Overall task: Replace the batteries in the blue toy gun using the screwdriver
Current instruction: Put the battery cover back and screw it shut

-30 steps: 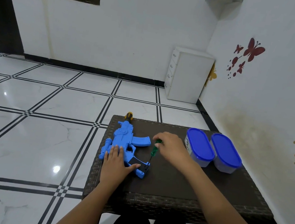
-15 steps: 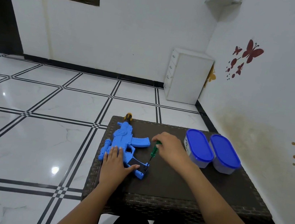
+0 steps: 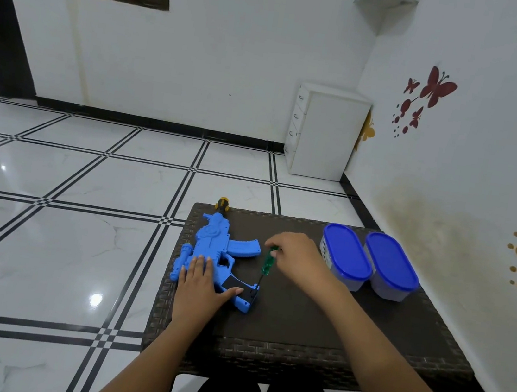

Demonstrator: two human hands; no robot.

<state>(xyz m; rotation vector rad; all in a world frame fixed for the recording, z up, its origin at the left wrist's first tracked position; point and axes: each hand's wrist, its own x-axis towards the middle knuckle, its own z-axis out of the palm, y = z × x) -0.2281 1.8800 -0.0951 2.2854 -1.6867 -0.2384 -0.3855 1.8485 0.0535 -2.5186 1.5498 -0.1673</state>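
A blue toy gun (image 3: 217,250) lies flat on the left part of a dark woven table (image 3: 299,321), its orange-tipped barrel pointing away from me. My left hand (image 3: 201,287) presses flat on the gun's body, thumb stretched toward the black grip. My right hand (image 3: 296,261) pinches the top of a green-handled screwdriver (image 3: 267,263). The tool leans down and left, its tip at the bottom of the gun's grip.
Two oval containers with blue lids (image 3: 345,256) (image 3: 390,266) stand side by side at the table's right rear. A white drawer cabinet (image 3: 326,132) is against the far wall. Tiled floor spreads to the left; a wall runs close on the right.
Both hands, the gun and the screwdriver stay in the same places; no visible difference apart from a slight camera shift.
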